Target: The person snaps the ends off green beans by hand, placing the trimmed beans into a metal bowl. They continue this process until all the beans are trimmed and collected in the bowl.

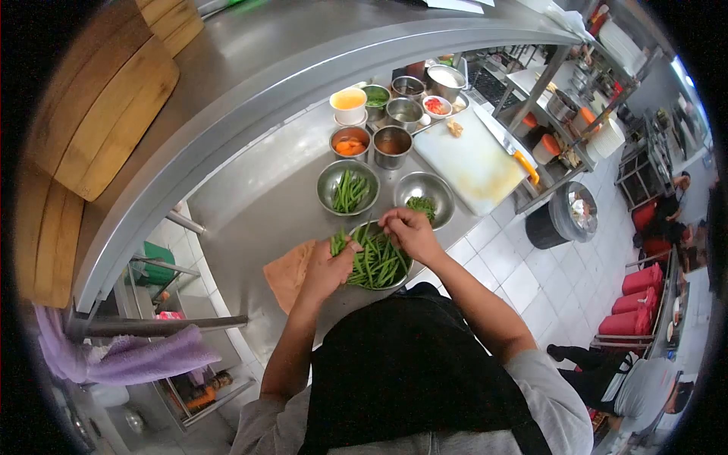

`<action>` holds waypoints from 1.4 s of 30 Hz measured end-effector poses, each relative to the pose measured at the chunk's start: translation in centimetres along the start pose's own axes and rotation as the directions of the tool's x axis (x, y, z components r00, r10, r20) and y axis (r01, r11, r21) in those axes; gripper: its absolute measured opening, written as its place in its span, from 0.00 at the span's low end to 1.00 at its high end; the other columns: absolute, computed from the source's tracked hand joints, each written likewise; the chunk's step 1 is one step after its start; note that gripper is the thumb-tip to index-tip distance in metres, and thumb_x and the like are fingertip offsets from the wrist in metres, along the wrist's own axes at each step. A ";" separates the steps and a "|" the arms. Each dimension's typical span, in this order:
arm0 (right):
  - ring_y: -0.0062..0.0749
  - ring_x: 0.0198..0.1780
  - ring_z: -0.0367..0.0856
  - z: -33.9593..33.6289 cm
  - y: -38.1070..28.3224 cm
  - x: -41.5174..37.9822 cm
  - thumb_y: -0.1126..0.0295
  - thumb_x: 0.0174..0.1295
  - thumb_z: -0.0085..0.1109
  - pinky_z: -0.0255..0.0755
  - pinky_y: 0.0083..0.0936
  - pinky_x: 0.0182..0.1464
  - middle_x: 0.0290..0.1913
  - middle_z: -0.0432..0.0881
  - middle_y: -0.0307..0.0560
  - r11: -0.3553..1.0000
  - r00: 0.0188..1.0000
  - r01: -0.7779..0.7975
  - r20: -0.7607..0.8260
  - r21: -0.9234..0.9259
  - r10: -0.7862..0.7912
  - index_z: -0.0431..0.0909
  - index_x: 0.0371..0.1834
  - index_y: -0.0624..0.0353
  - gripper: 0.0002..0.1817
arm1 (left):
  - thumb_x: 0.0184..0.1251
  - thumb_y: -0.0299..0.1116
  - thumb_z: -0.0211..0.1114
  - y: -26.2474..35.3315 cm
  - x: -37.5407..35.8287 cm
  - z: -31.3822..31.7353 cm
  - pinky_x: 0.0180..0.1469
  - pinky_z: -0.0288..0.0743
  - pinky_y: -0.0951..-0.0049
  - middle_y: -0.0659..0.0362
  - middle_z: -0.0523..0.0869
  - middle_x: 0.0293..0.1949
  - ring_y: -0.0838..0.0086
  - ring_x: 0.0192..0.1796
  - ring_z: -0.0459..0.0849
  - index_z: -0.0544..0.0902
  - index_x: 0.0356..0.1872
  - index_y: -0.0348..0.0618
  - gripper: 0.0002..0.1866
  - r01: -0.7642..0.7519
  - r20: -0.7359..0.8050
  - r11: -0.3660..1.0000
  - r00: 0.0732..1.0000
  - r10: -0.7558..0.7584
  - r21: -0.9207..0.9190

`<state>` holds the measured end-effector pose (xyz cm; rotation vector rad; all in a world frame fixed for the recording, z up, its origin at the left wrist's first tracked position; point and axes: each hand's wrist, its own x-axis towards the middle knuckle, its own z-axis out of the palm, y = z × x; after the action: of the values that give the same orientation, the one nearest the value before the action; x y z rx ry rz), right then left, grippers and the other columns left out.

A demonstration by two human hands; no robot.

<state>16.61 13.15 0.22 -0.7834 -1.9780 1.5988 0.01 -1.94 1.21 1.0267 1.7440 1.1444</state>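
Note:
My left hand (327, 267) is closed around several green beans (339, 241), whose ends stick out past the fingers. Just to its right, my right hand (410, 233) has its fingertips pinched together; what they hold, if anything, is too small to make out. Both hands are over a metal bowl (393, 287) full of long green beans (377, 262). Behind it on the left, a second metal bowl (326, 187) contains more whole beans (349, 191). A third bowl (446, 196), behind my right hand, has small green pieces (422, 205) in it.
A brown cloth (287, 274) lies left of the bowls. Metal containers (393, 146) of ingredients stand at the back. On the right, a white cutting board (462, 163) carries a knife with a yellow handle (526, 167). A bin (550, 216) and another person (637, 383) are farther right.

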 end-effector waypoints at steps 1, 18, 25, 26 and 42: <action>0.18 0.31 0.76 0.1 -0.1 -0.3 0.73 0.69 0.50 0.73 0.20 0.34 0.33 0.80 0.37 0.944 0.967 -0.241 0.134 0.224 0.215 0.82 0.46 0.63 0.11 | 0.74 0.34 0.62 -0.2 -0.1 -0.2 0.25 0.68 0.71 0.61 0.74 0.19 0.77 0.21 0.74 0.79 0.38 0.34 0.11 0.033 -0.002 0.965 0.999 -0.035 -0.259; 0.22 0.31 0.76 2.2 2.1 -0.9 0.64 0.70 0.50 0.71 0.21 0.37 0.30 0.83 0.39 0.984 0.992 -0.128 0.005 0.122 0.128 0.84 0.33 0.64 0.17 | 0.79 0.33 0.56 0.4 -1.9 1.6 0.22 0.64 0.77 0.65 0.70 0.19 0.82 0.19 0.69 0.77 0.40 0.36 0.10 -0.203 -0.195 0.910 0.971 0.140 -0.361; 0.42 0.48 0.82 -7.7 4.2 3.7 0.72 0.59 0.59 0.76 0.36 0.52 0.47 0.85 0.52 0.658 0.936 0.169 -0.090 -0.734 -0.340 0.86 0.45 0.59 0.12 | 0.76 0.31 0.56 -1.9 -1.7 -1.4 0.26 0.67 0.73 0.60 0.76 0.30 0.75 0.29 0.75 0.75 0.39 0.40 0.06 -0.213 -0.337 0.558 0.933 -0.128 -0.802; 0.54 0.55 0.79 -7.7 5.5 3.6 0.73 0.54 0.62 0.74 0.43 0.59 0.54 0.81 0.59 0.411 0.944 0.087 -0.057 -0.907 -0.324 0.85 0.49 0.57 0.17 | 0.75 0.31 0.56 -2.0 -1.4 -1.7 0.28 0.69 0.72 0.59 0.76 0.32 0.74 0.32 0.76 0.75 0.39 0.40 0.06 -0.207 -0.314 0.449 0.932 -0.179 -0.869; 0.53 0.41 0.82 -0.5 2.9 4.0 0.70 0.58 0.59 0.77 0.45 0.47 0.33 0.80 0.54 0.490 0.871 0.492 0.408 -0.720 -0.274 0.81 0.35 0.60 0.07 | 0.74 0.33 0.63 -2.9 0.7 1.0 0.25 0.67 0.71 0.67 0.70 0.20 0.80 0.20 0.69 0.80 0.53 0.40 0.12 0.089 -0.035 0.832 0.991 -0.129 -0.548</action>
<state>14.42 16.75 -2.45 -0.3520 -2.8490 0.4472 0.11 -1.78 -1.96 0.5321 1.3735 1.5001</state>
